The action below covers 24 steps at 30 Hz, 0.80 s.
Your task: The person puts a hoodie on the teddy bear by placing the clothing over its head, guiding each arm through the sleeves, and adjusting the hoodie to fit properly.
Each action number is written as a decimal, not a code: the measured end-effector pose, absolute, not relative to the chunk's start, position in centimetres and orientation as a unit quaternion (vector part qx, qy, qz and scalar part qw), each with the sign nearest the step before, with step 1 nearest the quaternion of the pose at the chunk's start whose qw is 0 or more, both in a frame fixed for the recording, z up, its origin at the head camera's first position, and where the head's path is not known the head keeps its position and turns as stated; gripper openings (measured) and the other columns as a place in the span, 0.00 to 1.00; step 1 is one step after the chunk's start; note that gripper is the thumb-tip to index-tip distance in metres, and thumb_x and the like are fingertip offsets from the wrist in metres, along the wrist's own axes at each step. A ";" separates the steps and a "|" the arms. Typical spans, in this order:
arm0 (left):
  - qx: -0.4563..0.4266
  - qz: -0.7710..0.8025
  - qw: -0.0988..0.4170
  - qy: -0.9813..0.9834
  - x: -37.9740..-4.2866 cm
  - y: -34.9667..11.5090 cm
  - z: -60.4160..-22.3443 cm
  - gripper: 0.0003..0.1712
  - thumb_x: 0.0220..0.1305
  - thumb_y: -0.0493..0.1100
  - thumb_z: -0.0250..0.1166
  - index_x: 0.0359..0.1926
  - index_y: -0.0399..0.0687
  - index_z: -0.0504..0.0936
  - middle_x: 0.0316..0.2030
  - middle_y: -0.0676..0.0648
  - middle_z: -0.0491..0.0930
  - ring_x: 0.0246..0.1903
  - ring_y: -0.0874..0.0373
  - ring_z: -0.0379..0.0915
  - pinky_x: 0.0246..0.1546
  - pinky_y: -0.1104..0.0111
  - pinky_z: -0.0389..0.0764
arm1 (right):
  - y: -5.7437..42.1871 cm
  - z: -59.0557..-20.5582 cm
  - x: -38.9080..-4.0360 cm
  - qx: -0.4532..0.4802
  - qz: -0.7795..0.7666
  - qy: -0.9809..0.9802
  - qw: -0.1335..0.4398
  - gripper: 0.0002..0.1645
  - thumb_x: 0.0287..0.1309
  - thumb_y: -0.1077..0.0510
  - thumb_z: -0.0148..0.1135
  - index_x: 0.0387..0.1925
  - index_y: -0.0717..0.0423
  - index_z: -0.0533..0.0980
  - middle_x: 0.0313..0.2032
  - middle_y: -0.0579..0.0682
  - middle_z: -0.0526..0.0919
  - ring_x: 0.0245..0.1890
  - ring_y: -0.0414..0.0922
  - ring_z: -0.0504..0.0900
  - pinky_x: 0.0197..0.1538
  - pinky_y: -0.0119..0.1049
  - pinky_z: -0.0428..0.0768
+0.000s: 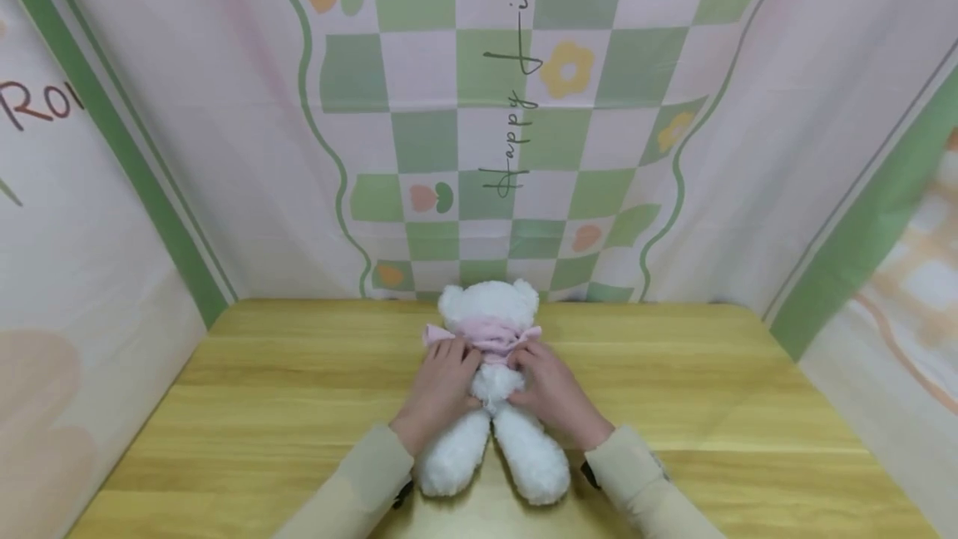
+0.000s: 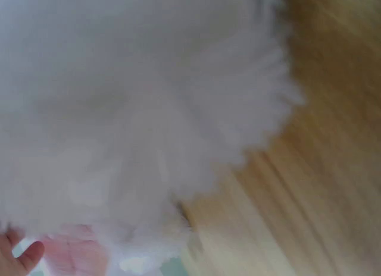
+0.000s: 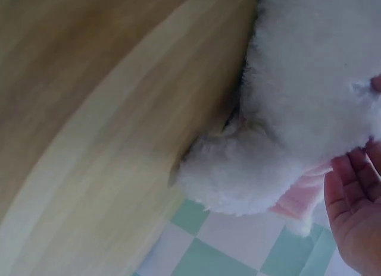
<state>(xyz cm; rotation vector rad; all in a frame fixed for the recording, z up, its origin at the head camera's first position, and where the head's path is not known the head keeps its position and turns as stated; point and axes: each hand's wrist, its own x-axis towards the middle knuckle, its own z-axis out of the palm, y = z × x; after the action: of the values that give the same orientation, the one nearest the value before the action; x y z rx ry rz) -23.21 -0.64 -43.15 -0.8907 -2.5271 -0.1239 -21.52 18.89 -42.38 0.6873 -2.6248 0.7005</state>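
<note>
A white plush bear (image 1: pixel 497 385) lies on the wooden table, head toward the back wall and legs spread toward me; no eyes or nose show. A pink cloth (image 1: pixel 490 335) wraps its neck and upper body, an end sticking out on each side. My left hand (image 1: pixel 445 381) grips the cloth's lower left edge with bent fingers, thumb at the white fur. Opposite it, my right hand (image 1: pixel 554 389) holds the lower right edge, its thumb also by the fur. In the right wrist view, curled fingers (image 3: pixel 354 181) touch the pink cloth (image 3: pixel 300 195). White fur fills much of the left wrist view.
The wooden table (image 1: pixel 674 389) spreads out on both sides of the bear. A checkered green and white curtain (image 1: pixel 486 140) hangs right behind it. Pale printed curtains (image 1: pixel 82 306) stand at the left and right sides.
</note>
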 end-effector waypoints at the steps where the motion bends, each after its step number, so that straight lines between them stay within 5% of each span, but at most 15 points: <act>1: -0.326 -0.046 0.236 -0.914 -23.2 -0.6 -43.2 0.32 0.38 0.58 0.76 0.43 0.49 0.77 0.43 0.49 0.75 0.49 0.53 0.72 0.57 0.62 0.72 | 18.9 -42.5 -21.6 0.246 0.244 -0.922 0.174 0.20 0.29 0.65 0.75 0.26 0.54 0.72 0.34 0.45 0.73 0.37 0.41 0.71 0.41 0.35 0.76; 6: -0.348 -0.060 0.301 -0.886 -23.2 -0.6 -43.7 0.26 0.36 0.52 0.77 0.37 0.51 0.76 0.40 0.51 0.75 0.44 0.57 0.72 0.54 0.66 0.75 | 18.8 -43.2 -21.6 0.262 0.231 -0.909 0.225 0.23 0.22 0.70 0.68 0.19 0.52 0.63 0.26 0.43 0.64 0.29 0.37 0.62 0.33 0.27 0.64; 15: -0.386 -0.116 0.378 -0.833 -23.3 -0.9 -43.5 0.20 0.39 0.43 0.76 0.33 0.51 0.75 0.36 0.52 0.76 0.39 0.60 0.73 0.41 0.73 0.79 | 18.9 -43.4 -21.5 0.292 0.262 -0.855 0.339 0.24 0.23 0.78 0.65 0.17 0.52 0.63 0.21 0.43 0.64 0.25 0.33 0.62 0.28 0.17 0.59; 24: -0.413 -0.211 0.439 -0.769 -23.2 -1.4 -42.2 0.11 0.46 0.31 0.66 0.26 0.47 0.72 0.21 0.55 0.72 0.18 0.70 0.65 0.17 0.84 0.66 | 18.8 -43.8 -22.2 0.271 0.323 -0.837 0.350 0.31 0.33 0.75 0.71 0.14 0.55 0.55 0.17 0.42 0.56 0.23 0.29 0.53 0.27 0.18 0.55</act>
<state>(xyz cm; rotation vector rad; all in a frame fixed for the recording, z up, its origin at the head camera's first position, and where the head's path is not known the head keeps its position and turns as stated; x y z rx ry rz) -23.24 -1.39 -42.17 -1.0272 -1.9121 -0.5233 -22.24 18.75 -43.83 0.7011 -2.1681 0.8370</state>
